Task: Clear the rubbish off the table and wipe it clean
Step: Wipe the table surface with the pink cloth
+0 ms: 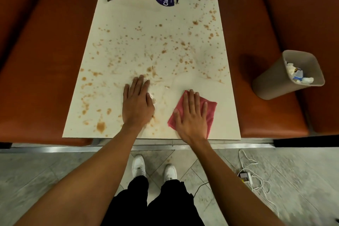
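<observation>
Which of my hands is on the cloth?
The right hand, fingers flat on the pink cloth. The left hand lies flat on the bare, stained table beside it.

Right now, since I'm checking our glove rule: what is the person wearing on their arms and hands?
Nothing shows on either. The left hand and right hand are bare: no gloves, rings or watch in view. Both forearms are bare too, with no sleeve as far up as the picture reaches.
</observation>
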Available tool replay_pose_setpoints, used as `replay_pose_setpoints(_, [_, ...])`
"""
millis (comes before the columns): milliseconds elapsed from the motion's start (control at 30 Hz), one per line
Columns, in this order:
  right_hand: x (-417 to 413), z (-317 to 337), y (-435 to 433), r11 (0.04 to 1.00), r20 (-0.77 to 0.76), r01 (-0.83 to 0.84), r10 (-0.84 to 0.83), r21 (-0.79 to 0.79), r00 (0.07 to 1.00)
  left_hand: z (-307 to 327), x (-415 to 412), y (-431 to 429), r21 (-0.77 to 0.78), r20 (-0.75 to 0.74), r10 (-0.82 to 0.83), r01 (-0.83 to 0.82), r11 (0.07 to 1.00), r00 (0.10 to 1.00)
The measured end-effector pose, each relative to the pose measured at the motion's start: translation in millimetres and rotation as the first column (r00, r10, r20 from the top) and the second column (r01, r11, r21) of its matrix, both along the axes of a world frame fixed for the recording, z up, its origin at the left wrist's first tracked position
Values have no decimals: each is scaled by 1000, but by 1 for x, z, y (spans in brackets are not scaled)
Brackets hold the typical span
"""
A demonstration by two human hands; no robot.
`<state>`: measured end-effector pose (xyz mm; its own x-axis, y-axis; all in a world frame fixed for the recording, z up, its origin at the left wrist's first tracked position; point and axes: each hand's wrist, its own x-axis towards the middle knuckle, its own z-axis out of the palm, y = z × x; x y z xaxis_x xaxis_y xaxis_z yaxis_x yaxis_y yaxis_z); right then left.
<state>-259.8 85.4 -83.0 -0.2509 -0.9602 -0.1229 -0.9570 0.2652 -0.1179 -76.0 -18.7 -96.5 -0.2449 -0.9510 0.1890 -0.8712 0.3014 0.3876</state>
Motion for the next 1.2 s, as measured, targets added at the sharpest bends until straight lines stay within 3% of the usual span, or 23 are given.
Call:
replay_pose_setpoints(133, [34, 1, 8, 970, 42, -237, 239, -50, 970, -2, 2, 0, -1, 0, -16, 16, 1000, 1000])
replay_pose_setpoints(200, [12, 0, 12, 964, 40, -259, 262, -57, 964, -4, 4, -1, -10, -2, -29, 28, 1000, 1000])
replay_pose_setpoints(333, [-27, 0, 2, 997, 14, 72, -72, -24, 997, -3, 5, -1, -15, -3, -32, 32, 999, 999])
replay_pose_setpoints(400, [-8, 0, -7, 991, 29, 132, -132, -9, 991, -2, 4, 1, -14, -5, -25, 25, 1000, 1000])
replay_pose_setpoints(533, [51, 0, -4, 997, 56, -72, 74, -39, 996, -4, 3, -1, -6, -20, -19, 19, 1000, 1000])
replay_pose_setpoints(667, [22, -2, 5, 973, 45, -223, 226, -63, 973, -7, 7, -6, -27, -47, -28, 26, 999, 999])
replay_pose_setpoints(800, [-41, -2, 8, 998, -1, 47, -47, -44, 999, -4, 3, -4, 2, 7, -18, 18, 1000, 1000])
replay_pose_setpoints(900, [-28, -1, -5, 984, 7, 176, -176, -18, 984, 0, -1, -2, 18, 40, -13, 13, 1000, 999])
replay_pose_setpoints(967, [8, 0, -15, 993, 17, 121, -121, -8, 992, 1, -1, -3, 23, 45, -18, 17, 1000, 999])
replay_pose_setpoints(1033, [40, 0, -14, 999, 32, -37, 38, -32, 999, 0, 0, -6, 20, 54, -28, 27, 999, 998])
replay_pose_setpoints(1133, [35, 2, 0, 972, 62, -225, 230, -73, 971, -3, 4, -10, -4, 46, -40, 40, 999, 998])
replay_pose_setpoints(1200, [5, 0, 6, 982, 26, -181, 182, -55, 983, -3, 6, -14, -15, 33, -51, 52, 999, 998])
